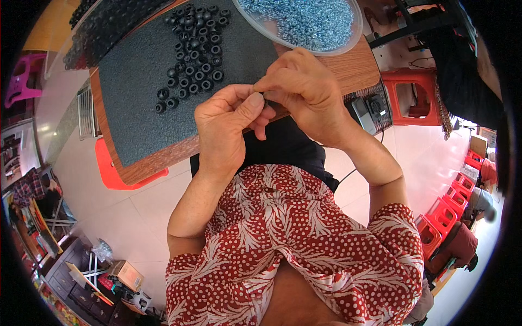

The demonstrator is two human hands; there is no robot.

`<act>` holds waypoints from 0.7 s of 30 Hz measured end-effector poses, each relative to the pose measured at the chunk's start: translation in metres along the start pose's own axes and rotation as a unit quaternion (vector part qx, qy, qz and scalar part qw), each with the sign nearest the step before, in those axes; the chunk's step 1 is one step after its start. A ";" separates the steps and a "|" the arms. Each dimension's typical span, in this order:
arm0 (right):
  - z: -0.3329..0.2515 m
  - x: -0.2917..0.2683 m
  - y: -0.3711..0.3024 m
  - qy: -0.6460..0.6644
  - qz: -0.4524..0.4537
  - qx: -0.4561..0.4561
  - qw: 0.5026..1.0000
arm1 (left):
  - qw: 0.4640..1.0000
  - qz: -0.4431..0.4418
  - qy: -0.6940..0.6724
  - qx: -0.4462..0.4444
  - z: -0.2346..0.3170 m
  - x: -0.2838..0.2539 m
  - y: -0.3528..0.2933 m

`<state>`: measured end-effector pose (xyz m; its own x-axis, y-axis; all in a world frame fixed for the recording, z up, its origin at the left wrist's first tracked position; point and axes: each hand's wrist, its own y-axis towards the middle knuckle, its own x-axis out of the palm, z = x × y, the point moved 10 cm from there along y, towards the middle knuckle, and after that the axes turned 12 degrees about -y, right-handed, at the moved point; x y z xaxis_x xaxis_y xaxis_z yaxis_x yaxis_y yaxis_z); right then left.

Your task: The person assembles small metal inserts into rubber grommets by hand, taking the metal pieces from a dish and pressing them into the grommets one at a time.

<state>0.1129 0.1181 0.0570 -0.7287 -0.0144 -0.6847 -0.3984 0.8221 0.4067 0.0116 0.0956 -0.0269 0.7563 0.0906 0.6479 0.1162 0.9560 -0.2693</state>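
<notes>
My left hand (225,122) and my right hand (307,87) meet over the table's near edge, their fingertips pinched together. A small dark bit shows between the fingers; most of it is hidden, so its kind cannot be made out. Beyond my left hand, several short black ring-shaped pieces (194,55), hollow in the middle, lie loosely grouped on a dark grey textured mat (133,108). Past my right hand stands a round clear tub (324,53) full of small see-through blue pieces (304,24).
A clear container (106,38) of black pieces stands at the table's far left. The brown wooden table (356,70) has a device (361,114) below its right side. Red stools (416,98) stand right, another red one (117,168) left. Other people (462,242) sit at far right.
</notes>
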 end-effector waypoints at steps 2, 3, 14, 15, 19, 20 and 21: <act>0.000 -0.001 0.000 -0.006 0.002 0.005 1.000 | 0.999 -0.004 -0.032 -0.013 -0.003 0.001 0.001; 0.000 -0.002 -0.002 -0.006 0.000 0.005 1.000 | 0.999 -0.003 -0.035 -0.013 -0.004 0.002 0.000; 0.011 -0.006 -0.012 0.090 0.034 0.060 0.994 | 0.995 0.008 -0.097 -0.015 -0.006 0.005 -0.001; 0.011 -0.006 -0.010 0.091 0.033 0.059 0.993 | 0.995 0.009 -0.096 -0.014 -0.006 0.004 -0.001; -0.016 0.002 -0.007 -0.060 0.005 -0.067 0.996 | 0.995 0.029 -0.095 0.014 -0.003 0.004 -0.001; -0.019 0.004 -0.008 -0.100 0.016 -0.083 0.991 | 0.995 0.045 -0.083 0.018 -0.002 0.003 -0.002; -0.016 0.005 -0.008 -0.101 0.017 -0.083 0.991 | 0.996 0.044 -0.082 0.017 -0.002 0.004 -0.002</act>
<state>0.1035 0.1018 0.0601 -0.6241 0.1400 -0.7687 -0.4728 0.7156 0.5142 0.0154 0.0935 -0.0256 0.6466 0.2157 0.7317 0.0302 0.9512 -0.3071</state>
